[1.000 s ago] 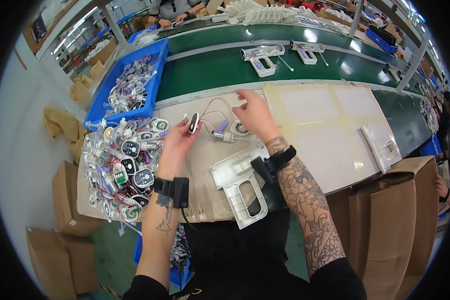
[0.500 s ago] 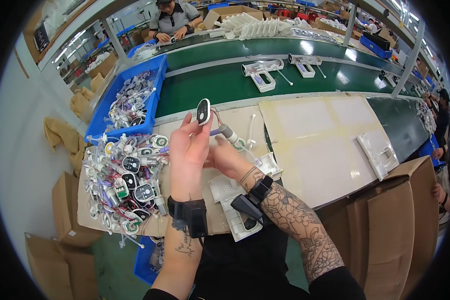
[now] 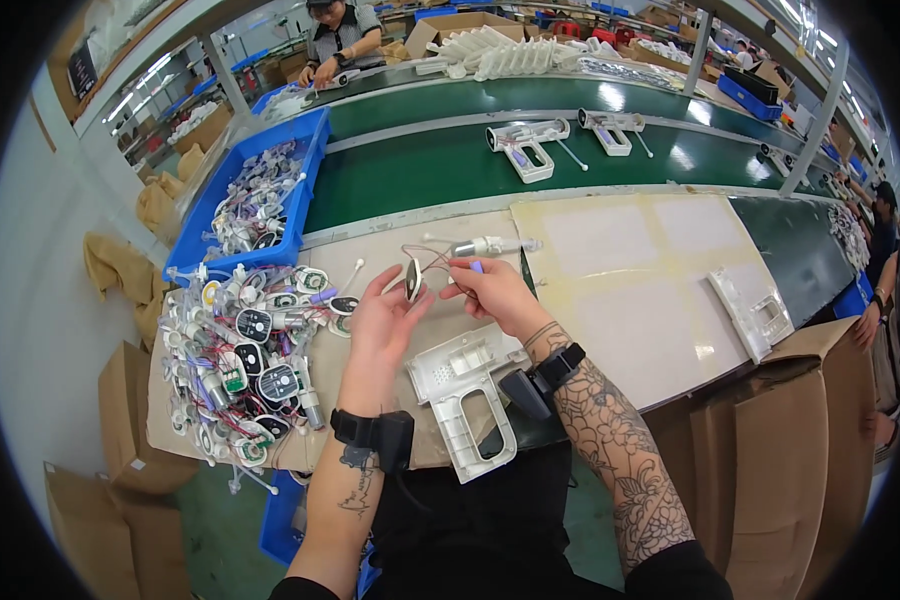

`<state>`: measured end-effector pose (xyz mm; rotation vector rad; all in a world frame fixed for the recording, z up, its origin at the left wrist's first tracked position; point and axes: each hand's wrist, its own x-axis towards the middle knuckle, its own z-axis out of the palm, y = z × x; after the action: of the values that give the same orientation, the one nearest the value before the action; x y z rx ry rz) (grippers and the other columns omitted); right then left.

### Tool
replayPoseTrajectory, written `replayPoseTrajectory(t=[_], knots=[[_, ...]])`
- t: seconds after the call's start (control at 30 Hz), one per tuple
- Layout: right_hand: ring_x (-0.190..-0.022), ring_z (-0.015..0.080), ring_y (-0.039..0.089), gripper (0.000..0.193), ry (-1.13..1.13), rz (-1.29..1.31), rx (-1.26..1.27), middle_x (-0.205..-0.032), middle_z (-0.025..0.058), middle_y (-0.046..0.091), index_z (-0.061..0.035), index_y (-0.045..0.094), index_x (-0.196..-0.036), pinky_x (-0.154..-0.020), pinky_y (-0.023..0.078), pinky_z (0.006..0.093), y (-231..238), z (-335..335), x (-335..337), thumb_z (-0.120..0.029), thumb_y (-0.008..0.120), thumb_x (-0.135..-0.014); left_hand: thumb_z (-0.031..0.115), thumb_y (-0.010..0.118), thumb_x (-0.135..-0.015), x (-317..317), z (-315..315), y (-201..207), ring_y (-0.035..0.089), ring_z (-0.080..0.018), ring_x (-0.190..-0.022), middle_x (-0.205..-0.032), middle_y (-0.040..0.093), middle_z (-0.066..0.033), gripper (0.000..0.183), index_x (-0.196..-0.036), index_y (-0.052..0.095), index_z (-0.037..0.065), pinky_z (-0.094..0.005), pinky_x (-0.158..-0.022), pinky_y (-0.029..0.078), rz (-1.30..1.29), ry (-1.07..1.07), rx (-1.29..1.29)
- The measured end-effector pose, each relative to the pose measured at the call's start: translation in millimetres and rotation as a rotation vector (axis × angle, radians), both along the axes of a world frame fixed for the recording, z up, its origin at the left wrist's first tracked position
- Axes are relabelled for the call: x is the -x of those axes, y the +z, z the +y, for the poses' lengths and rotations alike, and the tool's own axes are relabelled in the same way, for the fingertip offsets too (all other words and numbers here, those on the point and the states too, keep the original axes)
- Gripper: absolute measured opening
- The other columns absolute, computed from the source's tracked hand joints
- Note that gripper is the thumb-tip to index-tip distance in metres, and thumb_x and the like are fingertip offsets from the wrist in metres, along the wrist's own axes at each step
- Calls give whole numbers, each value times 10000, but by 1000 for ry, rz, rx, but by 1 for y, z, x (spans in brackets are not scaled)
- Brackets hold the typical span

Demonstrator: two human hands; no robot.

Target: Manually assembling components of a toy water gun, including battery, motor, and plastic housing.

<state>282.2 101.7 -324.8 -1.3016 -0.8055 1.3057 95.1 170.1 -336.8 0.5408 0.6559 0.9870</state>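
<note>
My left hand [image 3: 382, 318] is closed at the fingertips on an oval black-and-white circuit panel [image 3: 413, 279], which stands on edge. Thin red wires [image 3: 425, 252] run from it toward a silver motor with a clear pump end [image 3: 482, 247], beyond my right hand. My right hand [image 3: 498, 298] pinches a small purple cylinder [image 3: 477, 266] that shows above its fingers; the rest is hidden. Below both hands, on the cardboard-covered bench, lies a white gun-shaped shell half [image 3: 460, 400] with its ribbed inside up.
To the left sits a heap of wired panels and motors [image 3: 245, 360], with a blue bin [image 3: 315, 175] of similar parts behind it. Another white shell [image 3: 750, 312] lies at right. Partly fitted gun shells [image 3: 530, 150] rest on the green conveyor [image 3: 400, 190]. A co-worker [image 3: 342, 45] sits across.
My left hand has lowered the panel and turned it edge-on. My right hand has moved right with the purple cylinder. The motor is now farther right, and the shell half shows more fully.
</note>
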Motion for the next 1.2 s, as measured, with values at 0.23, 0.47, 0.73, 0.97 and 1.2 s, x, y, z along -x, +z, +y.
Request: replayPoseTrajectory(t=[0.23, 0.47, 0.73, 0.97, 1.2], knots=[[-639, 91, 622, 293, 138, -142, -71, -928, 42, 747, -11, 709, -1195, -564, 478, 243, 2, -10, 15, -207, 634, -990, 358, 669, -1003, 4, -5, 2, 664, -204, -1004, -1166, 647, -99, 546, -1389, 523, 1, -323, -757, 542, 784, -277, -476], [-716, 97, 625, 329, 218, -336, -227, -938, 25, 743, 0, 668, -1260, -684, 523, 255, 1, -33, 21, -150, 640, -969, 332, 637, -1010, 28, 3, 4, 669, -223, -857, -1070, 640, -103, 488, -1375, 539, 24, -331, -708, 562, 600, -518, -278], [-709, 153, 664, 370, 91, -379, -114, -885, 91, 749, 19, 646, -1257, -695, 538, 295, 14, -85, 37, -155, 669, -931, 194, 476, -1016, 50, -16, -4, 609, -138, -829, -1099, 680, -48, 383, -1369, 604, 118, -268, -671, 480, 633, -386, -383], [-798, 350, 674, 354, 55, -879, -496, -922, 160, 685, -24, 662, -1228, -696, 544, 428, -4, -141, 74, -126, 715, -893, 191, 458, -1024, 55, -79, -4, 573, -135, -1011, -1209, 667, -79, 450, -1453, 547, 89, -285, -843, 468, 939, -105, -878], [-747, 296, 652, 346, -71, -1011, -615, -864, 106, 648, -4, 672, -1199, -653, 541, 410, -29, -154, 110, -77, 720, -864, 211, 427, -1093, 59, -98, -51, 565, -182, -1081, -1100, 625, -109, 295, -1289, 545, 25, -329, -998, 426, 833, 71, -702]])
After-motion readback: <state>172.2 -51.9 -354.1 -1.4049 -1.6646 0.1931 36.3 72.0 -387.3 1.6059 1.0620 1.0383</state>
